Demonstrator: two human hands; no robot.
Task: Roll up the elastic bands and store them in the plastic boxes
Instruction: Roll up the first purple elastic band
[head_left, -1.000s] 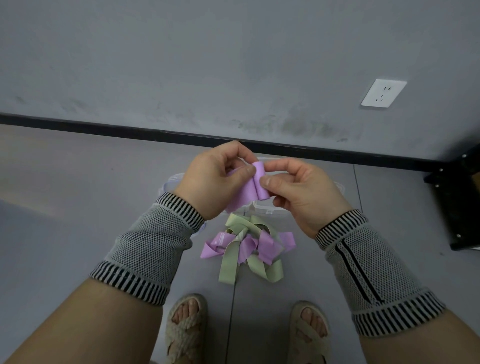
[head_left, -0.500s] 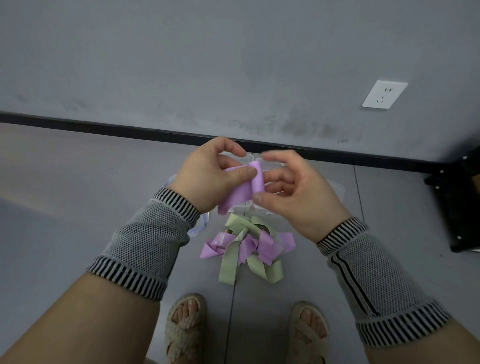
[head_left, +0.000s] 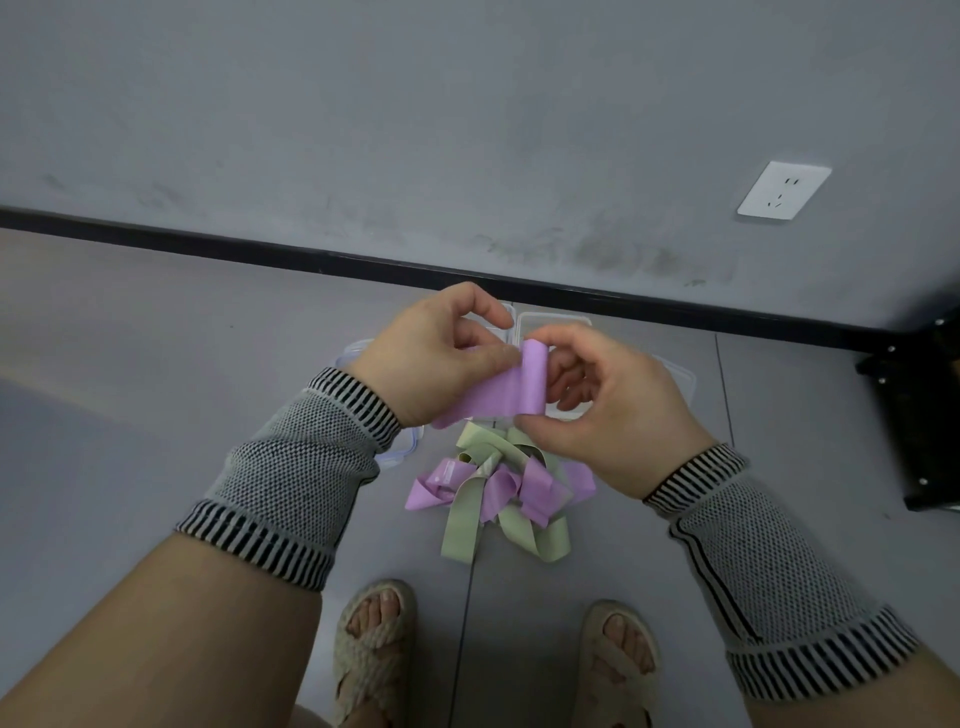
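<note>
A purple elastic band (head_left: 511, 387) is held in the air between both hands, partly wound into a roll at its right end. My left hand (head_left: 436, 353) pinches its flat part with thumb and fingers. My right hand (head_left: 608, 410) curls round the rolled end. Below them on the floor lies a tangled pile of purple and green bands (head_left: 498, 493). Clear plastic boxes (head_left: 550, 325) stand on the floor behind my hands, mostly hidden by them.
A clear box lid (head_left: 402, 449) lies on the floor under my left wrist. A black baseboard (head_left: 260, 247) and grey wall with a white socket (head_left: 784, 191) are ahead. A black frame (head_left: 919, 415) stands at the right. My sandalled feet (head_left: 371, 649) are below the pile.
The roll at the band's right end has grown a little. My right hand turned from a fingertip pinch to a curled hold round the roll, and both hands shifted slightly.
</note>
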